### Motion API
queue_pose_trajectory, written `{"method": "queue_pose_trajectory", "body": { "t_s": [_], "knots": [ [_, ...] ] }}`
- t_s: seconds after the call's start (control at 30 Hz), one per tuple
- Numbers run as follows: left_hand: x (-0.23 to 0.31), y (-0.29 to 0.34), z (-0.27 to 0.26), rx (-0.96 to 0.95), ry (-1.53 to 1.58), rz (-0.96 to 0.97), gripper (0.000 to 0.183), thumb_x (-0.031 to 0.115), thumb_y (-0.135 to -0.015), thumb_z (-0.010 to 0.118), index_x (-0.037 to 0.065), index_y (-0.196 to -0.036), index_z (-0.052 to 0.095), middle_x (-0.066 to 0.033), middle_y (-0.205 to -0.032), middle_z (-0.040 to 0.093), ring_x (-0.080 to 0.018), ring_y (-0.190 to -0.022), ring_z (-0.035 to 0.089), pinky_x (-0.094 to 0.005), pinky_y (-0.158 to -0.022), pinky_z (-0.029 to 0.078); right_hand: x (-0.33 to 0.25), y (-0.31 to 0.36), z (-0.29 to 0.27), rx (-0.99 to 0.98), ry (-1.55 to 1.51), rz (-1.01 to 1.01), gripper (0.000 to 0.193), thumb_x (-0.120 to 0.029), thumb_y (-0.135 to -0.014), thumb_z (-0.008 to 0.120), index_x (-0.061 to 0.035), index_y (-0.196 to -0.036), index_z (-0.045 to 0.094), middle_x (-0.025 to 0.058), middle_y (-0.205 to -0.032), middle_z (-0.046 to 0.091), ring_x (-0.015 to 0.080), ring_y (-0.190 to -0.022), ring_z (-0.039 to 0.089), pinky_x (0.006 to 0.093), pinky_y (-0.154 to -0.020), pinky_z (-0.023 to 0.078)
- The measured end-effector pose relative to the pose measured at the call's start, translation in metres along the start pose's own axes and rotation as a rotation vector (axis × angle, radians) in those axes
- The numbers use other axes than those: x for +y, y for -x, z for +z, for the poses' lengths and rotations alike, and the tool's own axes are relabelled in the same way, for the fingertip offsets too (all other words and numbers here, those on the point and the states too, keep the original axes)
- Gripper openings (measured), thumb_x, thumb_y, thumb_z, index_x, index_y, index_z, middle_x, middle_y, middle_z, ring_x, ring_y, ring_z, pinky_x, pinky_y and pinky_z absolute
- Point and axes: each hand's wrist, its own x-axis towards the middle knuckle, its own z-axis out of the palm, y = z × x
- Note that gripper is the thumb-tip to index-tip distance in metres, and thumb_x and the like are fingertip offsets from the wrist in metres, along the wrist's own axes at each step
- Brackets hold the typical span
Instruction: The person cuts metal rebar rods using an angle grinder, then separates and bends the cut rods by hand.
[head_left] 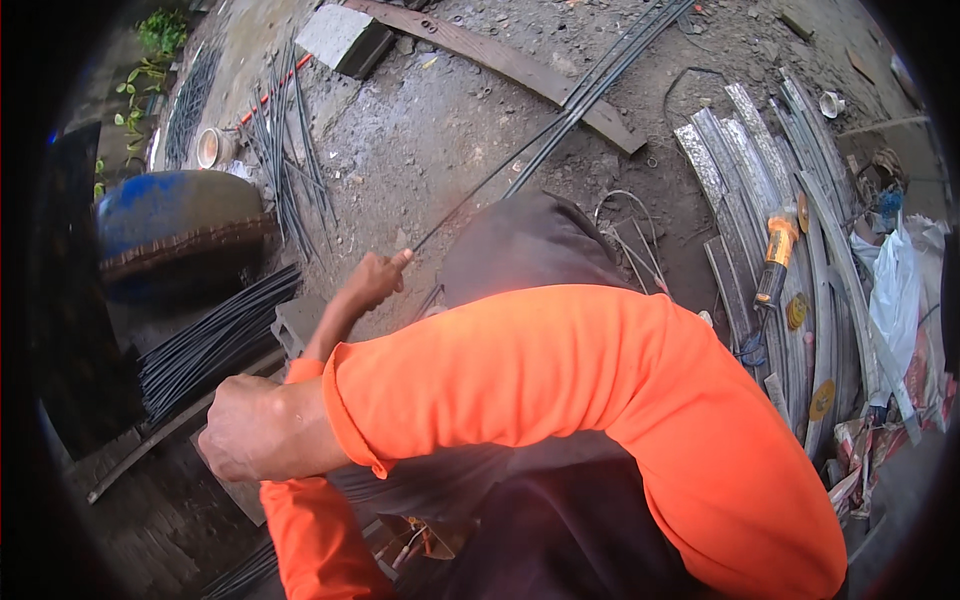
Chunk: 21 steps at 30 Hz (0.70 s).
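My left hand [376, 281] is closed around the near end of a thin dark steel rod [480, 187]. That rod runs up and to the right, over a wooden plank, beside several longer steel rods [585, 108]. My right arm, in an orange sleeve, reaches across my body to the left. At its end my right hand [252, 430] is closed in a fist near my left forearm. Its fingers face away, so whatever they hold, if anything, is hidden. Below it part of a board [228, 482] shows.
A bundle of dark rods [215, 345] lies at left, near a blue rusty drum [185, 225]. Ahead are a concrete block [345, 38] and the wooden plank [500, 62]. Metal strips [735, 170] lie at right, with a yellow-and-black power tool [776, 258] on them.
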Motion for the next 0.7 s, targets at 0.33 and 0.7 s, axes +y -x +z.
{"method": "queue_pose_trajectory", "body": {
  "t_s": [0.33,0.7],
  "knots": [
    [0.086,0.051,-0.127,-0.004,-0.317,0.016,0.077,0.057,-0.104,0.048,-0.007,-0.066,0.067,-0.0093,-0.052,0.052,-0.022,-0.042,0.052,-0.0397,-0.043,0.044,-0.003,-0.01,-0.051,0.096,-0.053,-0.171,0.023,-0.023,-0.079,0.078,-0.0086,-0.097,0.078,0.0078,-0.096,0.076,0.0262,-0.09,0.074,0.041,-0.069,0.058],
    [-0.108,-0.072,0.07,0.208,0.07,0.152,0.073,0.062,-0.099,0.052,-0.002,-0.071,0.073,-0.0197,-0.066,0.068,-0.0306,-0.072,0.07,-0.0441,-0.076,0.052,-0.009,0.007,-0.037,-0.041,-0.002,-0.095,0.018,-0.019,-0.081,0.076,-0.0125,-0.098,0.078,0.0042,-0.101,0.076,0.0253,-0.094,0.074,0.0437,-0.067,0.059]
  ]
}}
